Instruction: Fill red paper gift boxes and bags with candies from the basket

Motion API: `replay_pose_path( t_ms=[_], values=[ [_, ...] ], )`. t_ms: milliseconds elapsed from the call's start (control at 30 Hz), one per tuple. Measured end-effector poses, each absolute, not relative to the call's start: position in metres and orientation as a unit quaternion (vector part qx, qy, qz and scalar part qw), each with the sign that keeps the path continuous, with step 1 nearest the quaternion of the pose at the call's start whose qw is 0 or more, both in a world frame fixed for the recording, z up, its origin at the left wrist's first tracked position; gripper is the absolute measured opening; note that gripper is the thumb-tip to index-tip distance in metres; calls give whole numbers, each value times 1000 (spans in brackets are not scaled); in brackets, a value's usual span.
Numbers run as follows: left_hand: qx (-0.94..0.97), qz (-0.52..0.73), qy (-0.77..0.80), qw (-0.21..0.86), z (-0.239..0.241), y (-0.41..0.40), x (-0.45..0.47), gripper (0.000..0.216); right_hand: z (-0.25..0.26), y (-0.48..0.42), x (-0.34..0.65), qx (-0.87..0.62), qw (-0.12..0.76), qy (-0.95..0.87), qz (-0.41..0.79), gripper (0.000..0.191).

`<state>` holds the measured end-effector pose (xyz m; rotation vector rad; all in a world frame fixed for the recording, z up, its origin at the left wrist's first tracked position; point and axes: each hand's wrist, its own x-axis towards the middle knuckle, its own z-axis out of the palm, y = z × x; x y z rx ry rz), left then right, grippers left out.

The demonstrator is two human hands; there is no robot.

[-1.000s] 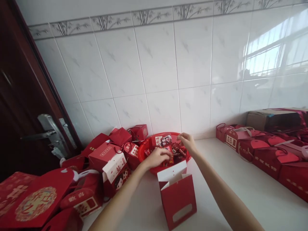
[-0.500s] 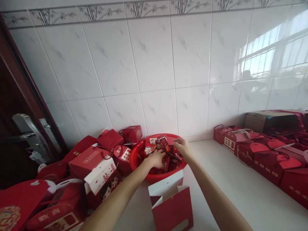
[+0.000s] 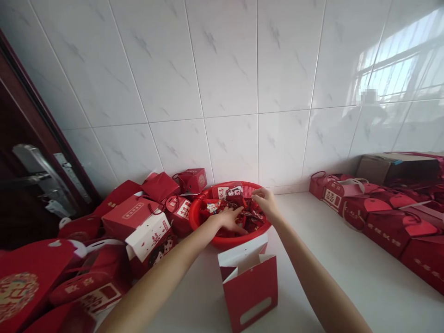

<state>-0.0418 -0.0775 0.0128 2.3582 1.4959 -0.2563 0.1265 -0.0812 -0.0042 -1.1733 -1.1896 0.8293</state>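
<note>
A red plastic basket [image 3: 196,217] full of red-wrapped packets [image 3: 255,215] stands on the white surface against the wall. Inside it, my left hand [image 3: 231,219] lies over the packets with its fingers spread. My right hand [image 3: 265,203] is over the basket's right side, its fingers curled together. Whatever those fingers hold, if anything, is too small to make out. A red and white box [image 3: 227,190] leans inside the back rim. Between my forearms, in front of the basket, an open red paper gift box [image 3: 251,286] stands upright with its white inner flaps showing.
Many red gift boxes [image 3: 126,212] crowd the left side, near a dark door with a metal handle [image 3: 34,162]. More red boxes [image 3: 385,226] line the right, with an open cardboard carton [image 3: 376,169] behind. A tiled wall [image 3: 229,148] closes off the back.
The view has tilted down slightly. My left hand has shifted within the basket and its fingers have spread. The red and white box at the back rim shows more. My right hand stays near the right rim.
</note>
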Motion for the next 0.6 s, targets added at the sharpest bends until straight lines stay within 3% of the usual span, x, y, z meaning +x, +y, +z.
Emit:
replay_pose_path(
  t_ms=[133,367,467,600],
  values=[
    [845,-85,503,161,10,-74,-37,106,-5,-82,127,-511,590,-513,357,25],
    [875,-27,464,133,5,-67,-36,67,-5,-81,127,-507,592,-519,351,24],
    [878,10,455,149,4,-65,-39,61,-5,-82,127,-504,593,-521,351,21],
    [861,91,464,188,7,-64,-43,33,-4,-83,126,-504,591,-528,345,16]
  ],
)
